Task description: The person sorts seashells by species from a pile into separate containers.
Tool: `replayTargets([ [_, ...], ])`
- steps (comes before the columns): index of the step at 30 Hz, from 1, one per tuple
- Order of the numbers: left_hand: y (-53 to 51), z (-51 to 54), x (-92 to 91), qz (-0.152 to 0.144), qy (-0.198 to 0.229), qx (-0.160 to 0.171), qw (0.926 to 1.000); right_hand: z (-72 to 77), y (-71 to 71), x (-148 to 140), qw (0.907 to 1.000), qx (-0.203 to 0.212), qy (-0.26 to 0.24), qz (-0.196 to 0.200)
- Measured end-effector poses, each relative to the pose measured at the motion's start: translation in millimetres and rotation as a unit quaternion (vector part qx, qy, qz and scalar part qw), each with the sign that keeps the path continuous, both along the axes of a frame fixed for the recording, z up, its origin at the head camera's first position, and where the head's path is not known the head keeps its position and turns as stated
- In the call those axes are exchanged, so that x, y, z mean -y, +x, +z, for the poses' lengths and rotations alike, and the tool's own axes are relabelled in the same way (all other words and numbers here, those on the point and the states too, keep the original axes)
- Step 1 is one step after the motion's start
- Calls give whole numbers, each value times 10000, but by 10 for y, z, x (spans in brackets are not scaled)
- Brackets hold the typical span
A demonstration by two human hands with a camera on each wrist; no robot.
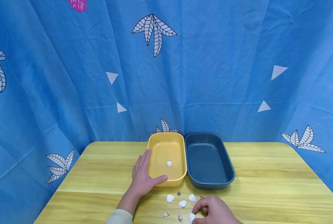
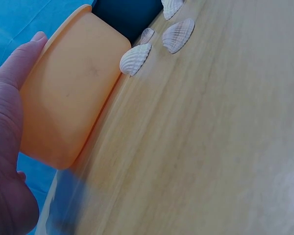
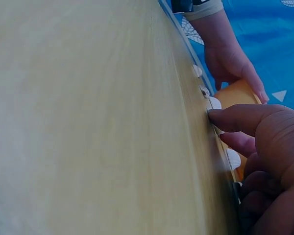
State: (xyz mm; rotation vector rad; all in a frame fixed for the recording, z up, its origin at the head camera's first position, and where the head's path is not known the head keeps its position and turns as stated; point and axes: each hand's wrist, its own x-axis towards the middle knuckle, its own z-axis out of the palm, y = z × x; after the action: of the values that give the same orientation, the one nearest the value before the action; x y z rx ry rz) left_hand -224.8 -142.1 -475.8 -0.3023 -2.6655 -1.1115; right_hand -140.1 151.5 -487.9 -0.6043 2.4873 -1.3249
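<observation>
My left hand (image 1: 142, 181) rests on the yellow bin (image 1: 180, 180), its straight fingers along the left side and its thumb on the near rim. One white shell (image 1: 169, 163) lies inside that bin. In the head view my right hand (image 1: 215, 211) is low on the table, thumb and index fingertip at the edges of a white shell (image 1: 191, 217). Other white shells (image 1: 170, 198) and small brownish ones (image 1: 180, 218) are scattered left of it. The right wrist view shows my right hand (image 3: 269, 152) with thumb and finger close together at the tabletop; the contact is partly hidden.
A dark blue bin (image 1: 229, 179) with nothing inside stands against the yellow bin's right side. Both bins are near the back edge of the wooden table (image 1: 267, 186). Behind it hangs a blue patterned curtain (image 1: 216, 77).
</observation>
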Motion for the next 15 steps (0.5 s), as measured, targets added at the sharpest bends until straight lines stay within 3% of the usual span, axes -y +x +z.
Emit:
replayTargets([
  [15,-2,-26,-1,-15,90,-63,9999,2,-4,9,10000,-24,53,-47],
])
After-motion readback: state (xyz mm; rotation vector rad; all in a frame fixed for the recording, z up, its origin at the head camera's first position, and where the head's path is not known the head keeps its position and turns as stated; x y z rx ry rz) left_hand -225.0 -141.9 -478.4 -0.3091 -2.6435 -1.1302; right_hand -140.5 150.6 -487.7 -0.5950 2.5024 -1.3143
